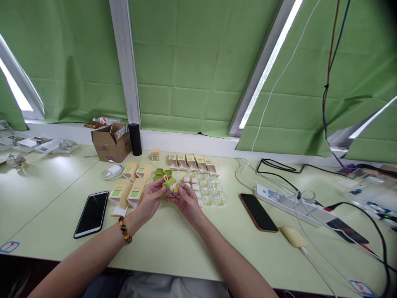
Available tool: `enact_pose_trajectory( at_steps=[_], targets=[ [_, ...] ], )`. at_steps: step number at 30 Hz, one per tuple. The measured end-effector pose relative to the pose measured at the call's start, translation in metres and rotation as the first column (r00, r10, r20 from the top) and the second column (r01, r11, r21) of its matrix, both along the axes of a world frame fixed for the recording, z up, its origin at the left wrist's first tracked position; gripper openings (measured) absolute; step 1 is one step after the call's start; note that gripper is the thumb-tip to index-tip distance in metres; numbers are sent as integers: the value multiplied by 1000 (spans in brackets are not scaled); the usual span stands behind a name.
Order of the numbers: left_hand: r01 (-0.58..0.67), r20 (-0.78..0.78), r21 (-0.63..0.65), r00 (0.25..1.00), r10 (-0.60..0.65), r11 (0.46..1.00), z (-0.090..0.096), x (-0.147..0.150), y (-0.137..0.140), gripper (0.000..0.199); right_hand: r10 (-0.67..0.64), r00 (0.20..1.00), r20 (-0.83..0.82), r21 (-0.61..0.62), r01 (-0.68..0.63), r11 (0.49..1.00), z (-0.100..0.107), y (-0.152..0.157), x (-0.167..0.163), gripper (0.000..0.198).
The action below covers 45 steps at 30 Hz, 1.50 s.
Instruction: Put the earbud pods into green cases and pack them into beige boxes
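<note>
Both hands meet over the table around a small clear jar with a green lid, which has a pale loop on top and a yellow sticker on its side. My left hand pinches it at the lid's left, and my right hand grips the clear body from the right. Just behind are green lids. To the right lie several pale rolls and rows of clear cups with yellow stickers. Open cream boxes stand left of my left hand.
More open boxes line the back, beside a small closed box. A cardboard carton and black cylinder stand back left. Phones lie left and right. A power strip and cables cover the right side.
</note>
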<state>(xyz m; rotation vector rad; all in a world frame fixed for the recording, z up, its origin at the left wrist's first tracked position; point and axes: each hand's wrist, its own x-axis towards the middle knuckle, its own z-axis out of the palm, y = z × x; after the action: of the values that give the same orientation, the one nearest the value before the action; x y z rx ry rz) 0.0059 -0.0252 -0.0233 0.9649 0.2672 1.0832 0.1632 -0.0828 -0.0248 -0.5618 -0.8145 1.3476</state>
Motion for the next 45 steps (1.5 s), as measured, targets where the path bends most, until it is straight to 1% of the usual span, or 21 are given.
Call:
enact_pose_trajectory(
  at_steps=[4,9,13,15,17,20,23,25,27,29,33,38,45],
  targets=[
    [-5,-5,5,1000,5,1000,0,0,0,42,1,1000,0,0,-1,1000,-1,0,0,44],
    [0,-54,15,999,0,1000,6,0,-4,44,-13,1000,10,5,13,1000,-2,0,0,43],
    [-28,-47,47,998,30,998,9,1,-7,55,-34,999,1,11,34,999,-1,0,1,42],
    [-68,-46,85,996,72,994,9,2,-7,61,-53,999,-8,16,53,998,1,-1,1,43],
    [-124,-63,151,989,135,981,10,3,-8,63,-78,997,-15,27,78,997,3,-2,2,43],
    [-202,-101,279,966,238,939,12,5,-11,62,-114,993,-9,47,114,992,7,-4,2,44],
    [-251,-176,382,925,337,889,10,8,-15,59,-124,992,24,62,122,991,9,-5,2,51],
    [-273,-221,423,894,390,864,7,9,-15,58,-136,989,63,75,131,988,9,-6,1,57],
    [-284,-249,445,872,422,849,5,9,-13,56,-164,980,116,95,153,984,8,-7,0,62],
    [-290,-270,462,854,445,838,3,9,-10,53,-193,967,167,117,174,978,8,-8,-1,63],
    [-286,-288,500,835,469,817,4,8,-8,48,-225,946,234,152,193,969,11,-10,-2,55],
    [-284,-311,515,817,485,808,7,8,-9,44,-243,928,284,189,194,963,12,-9,-1,46],
    [-271,-364,541,778,512,796,5,6,-6,44,-255,912,320,243,181,953,7,-6,1,46]
  ],
)
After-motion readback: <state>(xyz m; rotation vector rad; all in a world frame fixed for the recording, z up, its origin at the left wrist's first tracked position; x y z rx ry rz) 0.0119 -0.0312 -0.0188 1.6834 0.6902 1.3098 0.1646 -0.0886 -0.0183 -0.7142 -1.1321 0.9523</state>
